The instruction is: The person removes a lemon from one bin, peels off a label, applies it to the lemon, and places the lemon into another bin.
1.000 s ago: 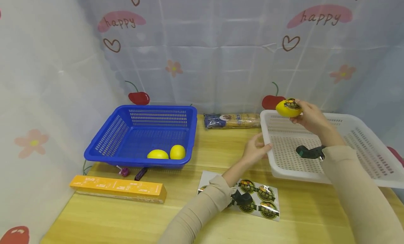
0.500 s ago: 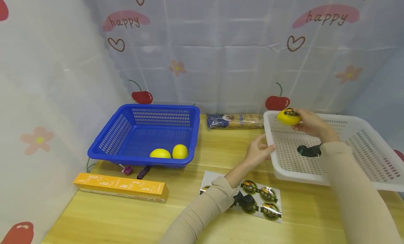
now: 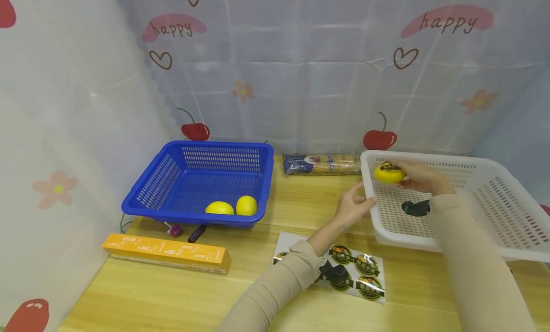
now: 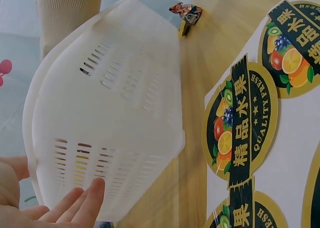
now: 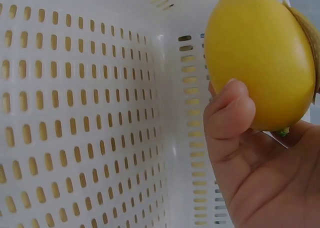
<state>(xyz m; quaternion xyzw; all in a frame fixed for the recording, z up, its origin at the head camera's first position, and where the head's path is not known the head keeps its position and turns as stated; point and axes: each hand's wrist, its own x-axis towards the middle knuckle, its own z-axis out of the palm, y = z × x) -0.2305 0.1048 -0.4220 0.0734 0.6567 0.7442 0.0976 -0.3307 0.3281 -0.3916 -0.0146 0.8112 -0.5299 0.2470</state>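
A yellow lemon [image 3: 388,173] with a dark fruit label on top is held in my right hand [image 3: 423,178], inside the white basket [image 3: 378,222] above its left floor. In the right wrist view the fingers [image 5: 231,113] grip the lemon [image 5: 260,58] from below. The label's edge shows at its side. My left hand [image 3: 350,208] holds the white basket's left rim. In the left wrist view the thumb is at the rim and the fingers [image 4: 90,203] lie by the outer wall. A label sheet [image 3: 365,274] lies partly under the left forearm.
At the left is a blue basket [image 3: 150,209] with two lemons [image 3: 247,206]. Before it lie an orange box [image 3: 167,252], a lollipop [image 3: 174,230] and a small dark wrapped item [image 3: 196,233]. A noodle packet [image 3: 322,164] lies at the back. A small wrapped item [image 4: 187,15] is near the basket.
My right hand has lowered the lemon from above the white basket's far rim down into the basket. My left hand has stayed at the rim. The head view has shifted slightly.
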